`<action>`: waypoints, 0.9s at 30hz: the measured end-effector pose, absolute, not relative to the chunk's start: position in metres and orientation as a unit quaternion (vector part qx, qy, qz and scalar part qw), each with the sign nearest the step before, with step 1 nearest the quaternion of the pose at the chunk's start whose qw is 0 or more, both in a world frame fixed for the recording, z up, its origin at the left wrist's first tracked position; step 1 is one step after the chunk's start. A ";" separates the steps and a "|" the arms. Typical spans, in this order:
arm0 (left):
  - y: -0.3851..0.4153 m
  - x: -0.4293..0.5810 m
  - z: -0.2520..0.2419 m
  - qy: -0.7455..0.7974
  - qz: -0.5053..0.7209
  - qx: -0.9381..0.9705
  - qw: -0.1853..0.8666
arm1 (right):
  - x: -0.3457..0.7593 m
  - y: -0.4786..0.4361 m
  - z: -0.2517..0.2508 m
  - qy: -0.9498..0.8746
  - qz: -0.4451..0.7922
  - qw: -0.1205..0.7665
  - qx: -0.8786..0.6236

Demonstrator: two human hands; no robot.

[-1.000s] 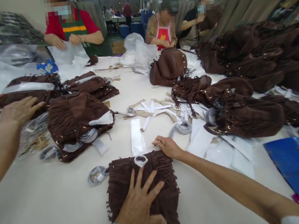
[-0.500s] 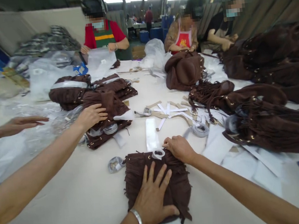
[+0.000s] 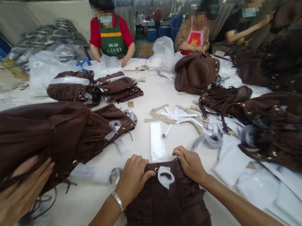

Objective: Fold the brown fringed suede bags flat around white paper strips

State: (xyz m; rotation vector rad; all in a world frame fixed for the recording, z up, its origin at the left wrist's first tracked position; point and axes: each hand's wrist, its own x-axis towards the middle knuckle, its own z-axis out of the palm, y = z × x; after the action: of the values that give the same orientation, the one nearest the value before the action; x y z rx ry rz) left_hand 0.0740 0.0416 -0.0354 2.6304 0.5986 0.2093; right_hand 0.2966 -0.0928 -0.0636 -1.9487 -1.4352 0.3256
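Both hands grip the top edge of a brown fringed bag lying at the near side of the surface.

The left hand (image 3: 133,177), with a metal bracelet (image 3: 117,201) at the wrist, and the right hand (image 3: 191,164) each have their fingers curled tight over the top edge of the brown fringed bag (image 3: 166,208). The bag lies flat on the pale surface (image 3: 143,92) right in front of the person and looks soft and suede-like, with hanging strips. Between the hands sits a ring wrapped in white paper (image 3: 165,174). Just beyond lie a clear plastic strip (image 3: 157,144) and scattered paper strips (image 3: 172,112), white and tan. At left a co-worker's hand (image 3: 17,199) holds a second fringed bag (image 3: 56,133) with small gold studs. A heap of brown bags (image 3: 275,118) fills the right. Across the surface, a green apron (image 3: 113,43) reads "OMLUN"; the line under it is too small to read.
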 end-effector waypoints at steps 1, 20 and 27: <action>0.042 0.076 -0.033 0.210 0.068 0.949 0.226 | 0.300 -0.093 -0.064 -0.557 0.126 0.345 -0.745; 0.057 0.068 -0.063 0.177 -0.035 0.971 0.155 | 0.314 -0.079 -0.086 -0.658 0.002 0.059 -0.751; 0.049 0.068 -0.049 0.190 -0.029 0.961 0.196 | 0.318 -0.090 -0.044 -0.642 0.157 0.249 -0.708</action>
State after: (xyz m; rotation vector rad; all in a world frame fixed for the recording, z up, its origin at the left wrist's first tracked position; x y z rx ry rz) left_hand 0.0683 0.0486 -0.0490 2.6929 0.5335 -0.0819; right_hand 0.3177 -0.0904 -0.0442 -1.9272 -1.7490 0.4290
